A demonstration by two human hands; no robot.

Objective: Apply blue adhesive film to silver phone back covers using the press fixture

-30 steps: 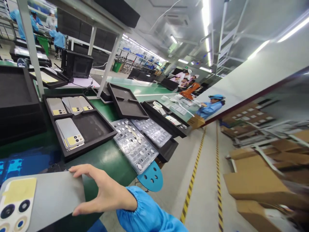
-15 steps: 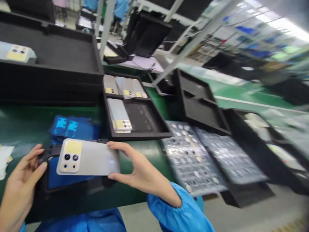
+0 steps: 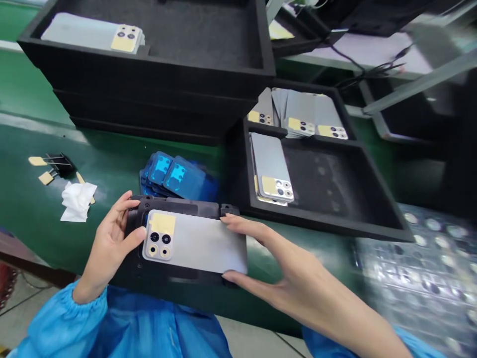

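A silver phone back cover (image 3: 204, 243) with a yellow patch and camera rings lies over a black fixture (image 3: 186, 204) near the table's front edge. My right hand (image 3: 276, 263) grips the cover's right end between thumb and fingers. Around the left end of the fixture my left hand (image 3: 115, 238) is closed, its thumb tip next to the cover's camera end. Just behind the fixture sits a pile of blue film pieces (image 3: 186, 179).
Stacked black trays (image 3: 167, 84) stand at the back left, covers (image 3: 89, 35) in the top one. Another black tray (image 3: 346, 189) with more covers (image 3: 272, 164) is right of centre. Clear plastic trays (image 3: 421, 278) lie far right; crumpled tissue (image 3: 77, 199) and clips (image 3: 61, 164) at left.
The view has swung left, showing the tissue and clips. The cover, held over the fixture's blue area before, now sits in line with the fixture and hides that area.
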